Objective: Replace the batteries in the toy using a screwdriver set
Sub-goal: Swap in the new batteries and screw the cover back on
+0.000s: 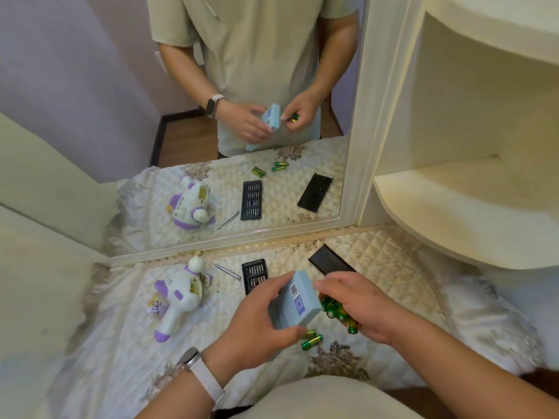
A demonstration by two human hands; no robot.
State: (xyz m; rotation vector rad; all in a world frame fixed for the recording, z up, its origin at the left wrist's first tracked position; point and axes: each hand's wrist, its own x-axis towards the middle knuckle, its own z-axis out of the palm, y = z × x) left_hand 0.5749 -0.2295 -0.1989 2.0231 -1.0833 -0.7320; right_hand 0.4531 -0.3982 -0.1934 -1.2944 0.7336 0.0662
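Green batteries [334,308] half hidden in right hand [360,303], fingers curled round them, left hand [257,325] clasping grey-blue box [287,313], label [298,303] unreadable

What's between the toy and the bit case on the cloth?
Head view: the screwdriver lies on the quilted cloth between the toy and the bit case. Nothing else sits in that stretch.

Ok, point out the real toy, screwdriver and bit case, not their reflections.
toy [175,287]: head view, on its white body.
screwdriver [227,271]: head view, on the middle of its shaft.
bit case [253,273]: head view, on its open tray of bits.
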